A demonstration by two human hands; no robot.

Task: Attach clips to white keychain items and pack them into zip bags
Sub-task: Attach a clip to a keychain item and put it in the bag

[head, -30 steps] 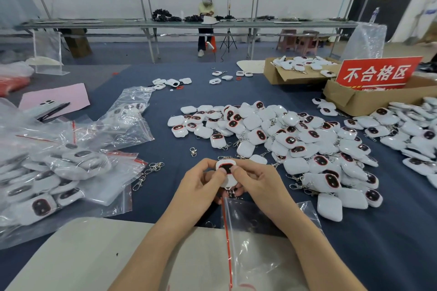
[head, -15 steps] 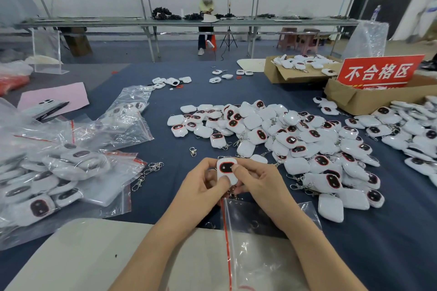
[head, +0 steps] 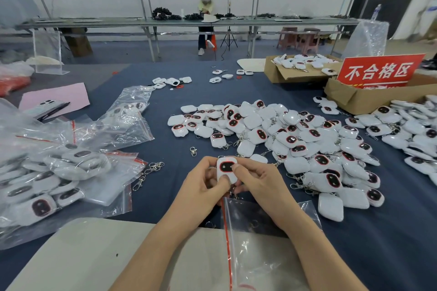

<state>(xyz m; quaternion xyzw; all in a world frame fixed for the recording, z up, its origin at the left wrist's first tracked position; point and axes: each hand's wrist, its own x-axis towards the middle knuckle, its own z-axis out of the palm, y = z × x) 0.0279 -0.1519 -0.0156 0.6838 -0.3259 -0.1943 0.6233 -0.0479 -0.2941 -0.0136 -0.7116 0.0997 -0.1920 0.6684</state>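
Note:
Both hands hold one white keychain item [head: 226,169] with a dark red-rimmed face, upright over the near middle of the blue table. My left hand [head: 203,186] grips its left side with the thumb on its lower face. My right hand [head: 260,184] pinches its right side, thumb on the dark face. A metal clip hangs under the item, mostly hidden by my fingers. An empty zip bag [head: 264,227] with a red strip lies just below my hands. A big pile of white keychain items [head: 295,139] lies beyond and to the right.
Filled zip bags [head: 54,172] lie heaped at the left, with loose metal clips [head: 151,170] beside them and one clip [head: 193,151] ahead of my hands. Cardboard boxes [head: 354,99] and a red sign [head: 378,71] stand at the right back. A beige board [head: 94,255] lies near me.
The keychain item has been turned from tilted to upright with its dark face toward me, and raised slightly. Both hands have kept their hold on it.

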